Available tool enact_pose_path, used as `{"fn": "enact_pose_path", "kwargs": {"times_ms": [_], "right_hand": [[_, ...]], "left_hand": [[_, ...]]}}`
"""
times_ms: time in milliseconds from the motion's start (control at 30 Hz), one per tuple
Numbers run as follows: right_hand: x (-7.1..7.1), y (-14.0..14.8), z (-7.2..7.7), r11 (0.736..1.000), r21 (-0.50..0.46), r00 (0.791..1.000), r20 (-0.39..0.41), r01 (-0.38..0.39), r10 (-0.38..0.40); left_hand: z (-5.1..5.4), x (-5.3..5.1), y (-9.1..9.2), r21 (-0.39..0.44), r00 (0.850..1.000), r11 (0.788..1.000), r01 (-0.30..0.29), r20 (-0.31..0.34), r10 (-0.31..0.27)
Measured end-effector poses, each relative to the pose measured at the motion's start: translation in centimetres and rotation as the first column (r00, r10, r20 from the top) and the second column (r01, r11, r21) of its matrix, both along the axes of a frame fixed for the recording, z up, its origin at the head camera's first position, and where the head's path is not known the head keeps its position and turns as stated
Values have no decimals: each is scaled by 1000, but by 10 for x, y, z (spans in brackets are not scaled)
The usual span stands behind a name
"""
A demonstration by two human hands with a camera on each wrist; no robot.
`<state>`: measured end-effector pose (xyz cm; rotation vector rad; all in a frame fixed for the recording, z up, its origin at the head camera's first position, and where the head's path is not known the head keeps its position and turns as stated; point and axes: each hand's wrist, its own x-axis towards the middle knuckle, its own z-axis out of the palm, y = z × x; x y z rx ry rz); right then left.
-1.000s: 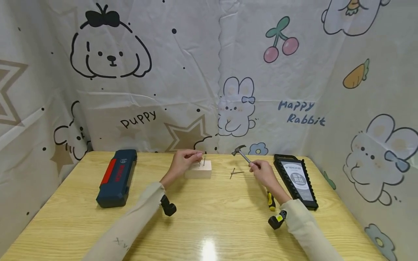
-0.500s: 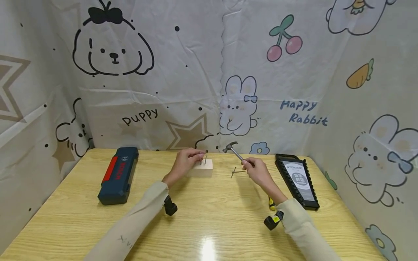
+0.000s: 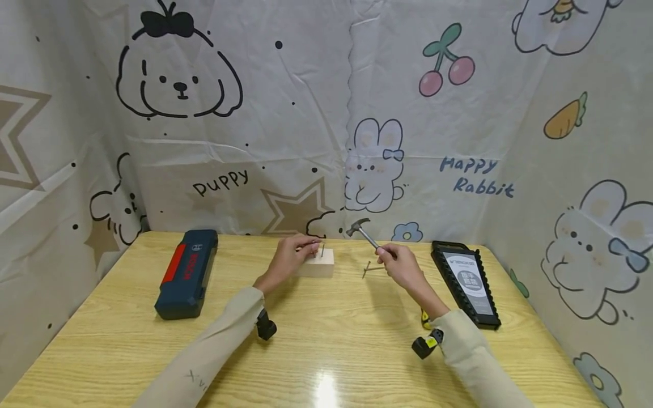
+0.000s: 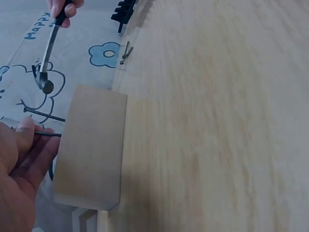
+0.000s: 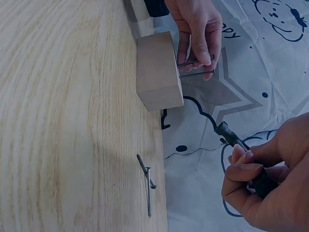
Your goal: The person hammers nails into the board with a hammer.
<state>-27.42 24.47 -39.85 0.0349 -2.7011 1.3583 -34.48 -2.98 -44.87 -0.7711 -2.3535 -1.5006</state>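
Note:
At the back of the table lies a pale wooden block (image 3: 318, 269). My left hand (image 3: 287, 259) is at its left part, pinching a nail (image 4: 47, 134) between thumb and fingers, its point against the block's top. Beside it another nail (image 4: 46, 115) stands up from the block without being held. My right hand (image 3: 403, 265) grips a claw hammer (image 3: 367, 235) by its dark handle. The hammer head hangs in the air to the right of the block, apart from both nails. In the right wrist view the fingers of my right hand partly cover the handle.
Loose nails (image 5: 148, 188) lie crossed on the table right of the block. A dark blue and red case (image 3: 187, 275) stands at left, a black tool rack (image 3: 466, 283) at right. A yellow-black handle (image 3: 425, 319) shows partly behind my right forearm. A printed cloth hangs behind.
My right hand has brought the hammer left, closer to the block, and then held it nearly still. My left hand stays at the nail. The head view has shifted slightly.

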Motion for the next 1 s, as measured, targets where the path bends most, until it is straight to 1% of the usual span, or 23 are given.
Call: {"fn": "enact_pose_path", "kwargs": {"times_ms": [100, 167, 233, 267, 367, 433, 467, 500, 600, 700, 833, 933, 1000], "right_hand": [[1, -1, 0, 999, 50, 999, -47, -12, 14], [2, -3, 1, 996, 83, 996, -80, -23, 30], [3, -6, 1, 993, 110, 991, -117, -51, 64], [3, -8, 1, 990, 120, 988, -130, -69, 85], [4, -14, 2, 985, 135, 980, -148, -109, 129], [5, -17, 5, 982, 134, 978, -145, -133, 153], [6, -19, 6, 981, 134, 977, -141, -143, 162], [7, -21, 7, 979, 134, 975, -141, -154, 173], [7, -26, 9, 971, 150, 966, -151, -186, 209], [5, -30, 9, 957, 199, 952, -179, -213, 249], [4, -32, 10, 947, 240, 937, -226, -213, 268], [4, -33, 12, 945, 249, 927, -255, -211, 274], [3, -34, 13, 938, 267, 922, -257, -221, 290]], "left_hand": [[-2, 0, 1, 68, 1000, 998, -6, 22, 5], [-4, 0, 2, 122, 999, 992, -15, 41, 11], [-6, -1, 3, 171, 999, 985, -23, 52, 14], [-3, 2, 3, 185, 999, 982, -27, 46, 19], [-7, 1, 3, 224, 999, 975, -14, 53, 2], [-8, 0, 2, 242, 998, 970, -6, 60, -9], [-9, 0, 2, 247, 997, 969, -3, 70, -14], [-13, -4, 2, 248, 997, 969, -1, 79, -19], [-13, -3, 3, 228, 997, 973, -13, 78, -5], [-13, -3, 3, 204, 998, 979, -28, 59, 16], [-14, -3, 3, 186, 999, 982, -38, 44, 30], [-15, -3, 3, 189, 998, 981, -37, 51, 28], [-16, -4, 3, 200, 998, 979, -35, 61, 23]]}}
